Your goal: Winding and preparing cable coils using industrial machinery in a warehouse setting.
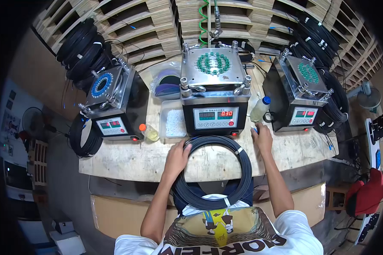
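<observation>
My left hand (177, 158) is closed around the left side of a coil of black cable (245, 165), bound with white ties. The coil rests partly on the table's front edge and hangs toward my lap. To its right, my right hand (263, 138) pinches a small blue-tipped piece (255, 129), partly hidden by the fingers. Just behind that hand stands a clear bottle with a blue cap (260, 109). Directly ahead is the middle bench machine (216, 112), its steel top plate (195, 76) carrying rings of green connectors (212, 63).
Similar machines stand left (110, 108) and right (300, 95). An orange-capped bottle (149, 133) and a plastic tub of white bits (175, 123) sit left of centre. Further cable coils (83, 53) hang at the back. A green spiral air hose (203, 23) hangs behind the middle machine.
</observation>
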The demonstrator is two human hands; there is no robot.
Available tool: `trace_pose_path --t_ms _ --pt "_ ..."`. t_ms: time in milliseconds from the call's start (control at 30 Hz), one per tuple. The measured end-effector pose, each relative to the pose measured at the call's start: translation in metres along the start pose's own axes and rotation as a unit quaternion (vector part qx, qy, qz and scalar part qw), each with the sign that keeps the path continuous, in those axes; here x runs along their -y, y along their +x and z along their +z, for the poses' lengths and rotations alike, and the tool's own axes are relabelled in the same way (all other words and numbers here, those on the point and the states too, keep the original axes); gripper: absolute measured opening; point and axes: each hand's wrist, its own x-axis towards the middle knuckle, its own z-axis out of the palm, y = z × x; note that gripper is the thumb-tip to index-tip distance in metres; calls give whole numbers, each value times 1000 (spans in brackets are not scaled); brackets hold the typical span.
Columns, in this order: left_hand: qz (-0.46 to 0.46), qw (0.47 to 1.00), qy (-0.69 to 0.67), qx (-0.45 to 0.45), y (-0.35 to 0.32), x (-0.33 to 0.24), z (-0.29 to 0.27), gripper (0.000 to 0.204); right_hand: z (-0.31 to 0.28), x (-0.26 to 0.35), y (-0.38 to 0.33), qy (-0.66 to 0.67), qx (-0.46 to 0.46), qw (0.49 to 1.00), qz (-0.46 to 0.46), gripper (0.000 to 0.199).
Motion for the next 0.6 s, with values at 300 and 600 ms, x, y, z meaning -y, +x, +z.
trace_pose_path --t_ms 300,600 --pt "98 994 -28 50 7 7 7 42 4 59 -50 192 35 980 32 19" --pt "93 988 -29 117 -11 -2 3 49 38 42 -62 233 32 970 -69 20"
